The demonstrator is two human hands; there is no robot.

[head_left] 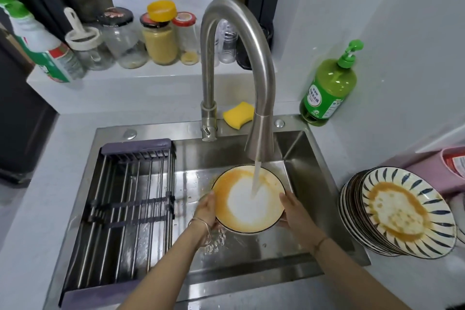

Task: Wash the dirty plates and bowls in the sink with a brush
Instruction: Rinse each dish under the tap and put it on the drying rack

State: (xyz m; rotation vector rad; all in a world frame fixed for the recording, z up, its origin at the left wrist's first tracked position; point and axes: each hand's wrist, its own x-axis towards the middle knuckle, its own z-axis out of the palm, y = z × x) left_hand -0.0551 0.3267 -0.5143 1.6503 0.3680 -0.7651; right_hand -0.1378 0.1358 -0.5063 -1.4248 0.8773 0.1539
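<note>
The bowl [241, 219] is gripped at its left rim by the left hand [206, 209] and at its right rim by the right hand [293, 211], each thumb laid on the edge; the fingers beneath are hidden. It is held slightly tilted over the sink [314, 209], lower centre of the frame, directly under the water stream [256, 178] that falls from the faucet [251, 58]. The middle of the bowl has been rinsed white, while an orange film is left around its outer ring. The step in hand is judged to be a first rinse, with no brush held. To the lower right, a stack of dirty plates [397, 211] is waiting on the counter, its top plate stained orange. A drying rack [130, 199] is set across the left half of the sink. A yellow sponge [237, 114] and a green soap bottle [329, 88] are placed behind the sink. For the next move, one hand would need to be freed and a brush fetched; a white handled tool [78, 30] at upper left may be one, though this cannot be told.
</note>
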